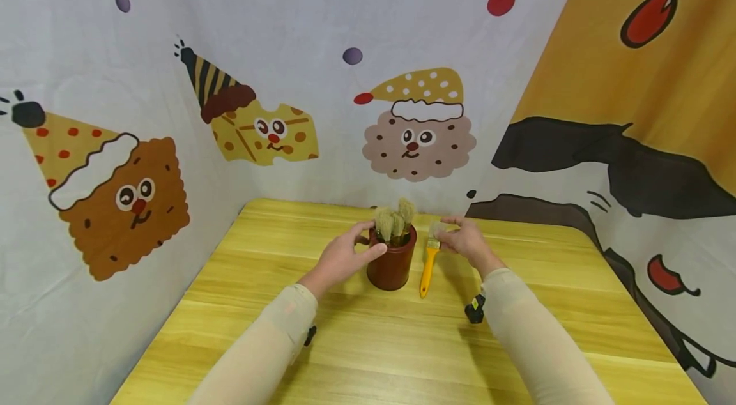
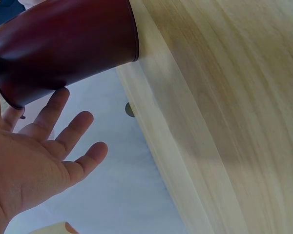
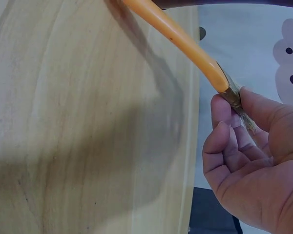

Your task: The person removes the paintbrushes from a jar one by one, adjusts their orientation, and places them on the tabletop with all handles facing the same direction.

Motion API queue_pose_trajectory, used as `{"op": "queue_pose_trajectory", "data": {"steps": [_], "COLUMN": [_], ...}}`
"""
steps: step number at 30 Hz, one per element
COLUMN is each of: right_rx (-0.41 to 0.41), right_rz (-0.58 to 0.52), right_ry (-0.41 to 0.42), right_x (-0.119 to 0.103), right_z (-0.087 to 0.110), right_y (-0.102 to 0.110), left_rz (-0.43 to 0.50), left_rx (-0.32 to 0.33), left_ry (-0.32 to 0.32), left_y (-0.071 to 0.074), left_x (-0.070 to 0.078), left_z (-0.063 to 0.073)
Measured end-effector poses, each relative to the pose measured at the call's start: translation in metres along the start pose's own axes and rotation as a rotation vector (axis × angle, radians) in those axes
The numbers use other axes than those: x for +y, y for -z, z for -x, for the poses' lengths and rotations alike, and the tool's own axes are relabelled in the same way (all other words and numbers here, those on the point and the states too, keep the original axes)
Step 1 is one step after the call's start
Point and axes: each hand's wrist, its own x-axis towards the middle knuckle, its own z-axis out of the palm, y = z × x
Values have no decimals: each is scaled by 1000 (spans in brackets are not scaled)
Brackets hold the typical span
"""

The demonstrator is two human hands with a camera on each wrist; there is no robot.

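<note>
In the head view a dark red cylindrical holder (image 1: 389,268) stands upright on the table, several paintbrushes (image 1: 395,223) inside it with pale bristles upward. My left hand (image 1: 347,256) holds the holder's left side near the rim. The left wrist view has the holder (image 2: 68,44) between thumb and fingers, while the ring and little fingers of that hand (image 2: 34,161) stay off it. To the holder's right, my right hand (image 1: 467,241) pinches a paintbrush (image 1: 429,267) near its bristles, the yellow-orange handle pointing down. That handle (image 3: 185,44) slants away from the right hand (image 3: 254,156) in the right wrist view.
The wood-grain table (image 1: 368,354) runs to a white cloth backdrop (image 1: 322,22) printed with cartoon food faces. Its back edge lies just behind the holder. A black device (image 1: 475,309) is beside the right sleeve, and a small dark piece (image 1: 310,335) shows by the left sleeve.
</note>
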Motion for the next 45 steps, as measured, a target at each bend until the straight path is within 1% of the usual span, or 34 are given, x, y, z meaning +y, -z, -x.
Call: {"op": "queue_pose_trajectory", "data": {"steps": [6, 9, 15, 21, 25, 31, 34, 37, 45], "right_rx": [6, -5, 1, 22, 38, 64, 56, 42, 40], "right_rz": [7, 15, 80, 201, 314, 448, 497, 491, 416], "right_ry": [-4, -8, -13, -17, -10, 36, 66, 78, 58], "right_x": [2, 3, 7, 12, 13, 15, 17, 20, 25], "right_z": [-1, 0, 0, -4, -6, -4, -3, -3, -1], "right_y": [-4, -5, -10, -18, -22, -27, -28, -29, -31], "left_rz": [-1, -3, 15, 19, 14, 10, 6, 2, 3], "left_rx": [-2, -2, -7, -15, -13, -15, -15, -14, -11], "left_ry": [4, 0, -14, -25, -28, -17, -14, -15, -9], "left_y": [0, 0, 0, 0, 0, 0, -1, -2, -1], "left_x": [0, -2, -4, -5, -5, -5, -4, -4, -3], "left_z": [0, -1, -2, -1, -2, -2, -2, -2, -2]}}
